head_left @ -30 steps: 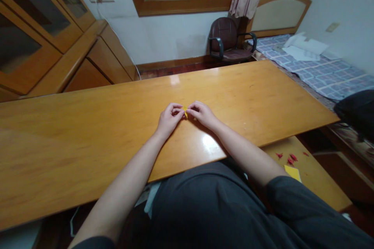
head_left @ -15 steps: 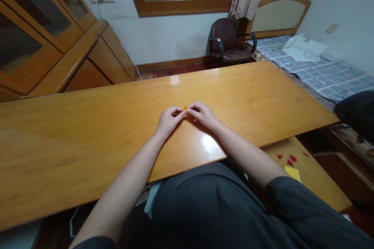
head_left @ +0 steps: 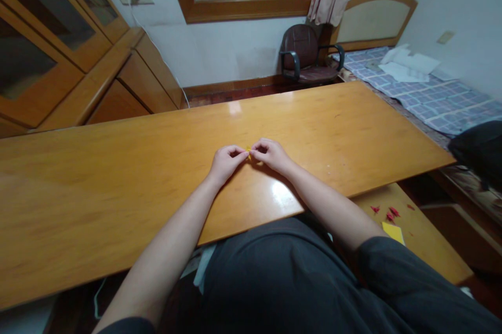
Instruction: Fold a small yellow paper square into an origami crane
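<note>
1. Over the tabletop's middle, a small yellow piece is showing.
2. The left hand and right hand are pinching it from opposite sides, each grip narrow, probably steadying something tiny.
3. Beside the tabletop, red pieces are lying on a lower board, perhaps avoiding bumps.

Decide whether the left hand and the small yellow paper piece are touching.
Touching. The head view shows the left hand pinching the small yellow paper piece between thumb and fingertip.
</note>
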`<act>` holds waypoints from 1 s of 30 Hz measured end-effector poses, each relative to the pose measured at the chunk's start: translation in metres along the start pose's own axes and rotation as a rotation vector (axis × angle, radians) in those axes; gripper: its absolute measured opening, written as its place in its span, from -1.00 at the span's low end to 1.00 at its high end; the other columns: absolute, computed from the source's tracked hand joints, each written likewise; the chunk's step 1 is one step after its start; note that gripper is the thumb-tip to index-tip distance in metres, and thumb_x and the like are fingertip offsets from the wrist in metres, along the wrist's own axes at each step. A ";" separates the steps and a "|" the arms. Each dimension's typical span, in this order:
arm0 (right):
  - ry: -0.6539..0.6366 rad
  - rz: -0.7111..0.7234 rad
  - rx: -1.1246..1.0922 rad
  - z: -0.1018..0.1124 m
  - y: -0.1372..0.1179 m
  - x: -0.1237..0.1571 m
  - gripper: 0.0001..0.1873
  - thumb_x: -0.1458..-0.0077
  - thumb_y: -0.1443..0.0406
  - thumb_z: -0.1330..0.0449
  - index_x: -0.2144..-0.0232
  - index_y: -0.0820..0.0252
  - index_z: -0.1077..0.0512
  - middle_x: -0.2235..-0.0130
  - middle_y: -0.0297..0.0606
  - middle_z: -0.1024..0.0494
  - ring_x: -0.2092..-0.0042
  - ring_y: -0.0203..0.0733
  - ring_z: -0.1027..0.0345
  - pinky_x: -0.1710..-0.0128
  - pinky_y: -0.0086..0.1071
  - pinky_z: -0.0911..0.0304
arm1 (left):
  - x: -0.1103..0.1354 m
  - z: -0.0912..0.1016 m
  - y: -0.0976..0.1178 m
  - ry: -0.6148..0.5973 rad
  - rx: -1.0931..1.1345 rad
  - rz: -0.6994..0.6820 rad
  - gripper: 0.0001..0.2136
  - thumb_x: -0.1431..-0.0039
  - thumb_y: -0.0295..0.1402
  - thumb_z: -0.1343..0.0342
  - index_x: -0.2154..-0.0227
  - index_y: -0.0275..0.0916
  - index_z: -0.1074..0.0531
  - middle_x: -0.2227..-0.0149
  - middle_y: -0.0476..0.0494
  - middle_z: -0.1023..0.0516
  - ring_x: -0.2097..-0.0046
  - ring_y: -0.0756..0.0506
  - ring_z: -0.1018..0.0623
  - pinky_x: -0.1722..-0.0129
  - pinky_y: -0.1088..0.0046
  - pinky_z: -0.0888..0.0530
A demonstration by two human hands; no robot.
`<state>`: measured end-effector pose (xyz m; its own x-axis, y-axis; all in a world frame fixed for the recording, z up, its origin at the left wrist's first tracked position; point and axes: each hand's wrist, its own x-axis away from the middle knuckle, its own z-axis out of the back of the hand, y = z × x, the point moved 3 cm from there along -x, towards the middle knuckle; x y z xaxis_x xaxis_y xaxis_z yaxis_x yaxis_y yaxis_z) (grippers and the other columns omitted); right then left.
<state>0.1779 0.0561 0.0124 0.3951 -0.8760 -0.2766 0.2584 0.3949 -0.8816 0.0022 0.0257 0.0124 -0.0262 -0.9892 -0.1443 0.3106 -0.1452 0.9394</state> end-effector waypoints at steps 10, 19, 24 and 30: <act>-0.072 -0.119 -0.180 -0.004 0.003 0.003 -0.68 -0.05 0.07 -0.27 0.41 0.23 -0.48 0.45 -0.31 -0.52 0.40 -0.28 -0.35 0.36 -0.41 -0.26 | 0.002 0.001 -0.002 -0.045 0.110 0.039 -0.74 0.06 -0.15 -0.33 0.54 -0.26 -0.52 0.51 -0.08 -0.57 0.48 -0.02 -0.47 0.43 0.48 -0.37; -0.068 -0.135 -0.238 -0.003 0.004 0.001 -0.64 -0.04 0.03 -0.27 0.38 0.24 -0.49 0.46 -0.32 -0.50 0.42 -0.31 -0.33 0.40 -0.43 -0.26 | 0.001 -0.001 -0.005 -0.033 0.141 0.067 -0.73 0.01 -0.13 -0.31 0.47 -0.27 -0.54 0.50 -0.09 -0.58 0.47 -0.03 -0.48 0.40 0.46 -0.40; -0.031 -0.143 -0.220 -0.004 0.006 0.000 -0.66 -0.03 0.06 -0.28 0.38 0.24 -0.49 0.43 -0.30 -0.52 0.41 -0.30 -0.36 0.42 -0.44 -0.27 | 0.000 -0.001 -0.008 0.008 0.025 -0.012 -0.73 -0.06 -0.12 -0.26 0.42 -0.25 -0.58 0.46 -0.10 -0.60 0.42 -0.05 -0.51 0.39 0.47 -0.41; 0.008 -0.152 -0.223 -0.006 0.007 0.000 -0.69 -0.03 0.09 -0.29 0.35 0.24 -0.48 0.41 -0.30 -0.51 0.43 -0.31 -0.36 0.45 -0.45 -0.26 | -0.001 0.001 -0.003 0.062 -0.078 -0.081 -0.77 -0.11 -0.15 -0.23 0.40 -0.22 -0.59 0.39 -0.11 -0.62 0.35 -0.07 -0.54 0.30 0.43 -0.44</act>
<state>0.1743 0.0577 0.0036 0.3595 -0.9230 -0.1371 0.1131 0.1890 -0.9754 0.0005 0.0269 0.0100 0.0041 -0.9707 -0.2405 0.3829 -0.2206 0.8970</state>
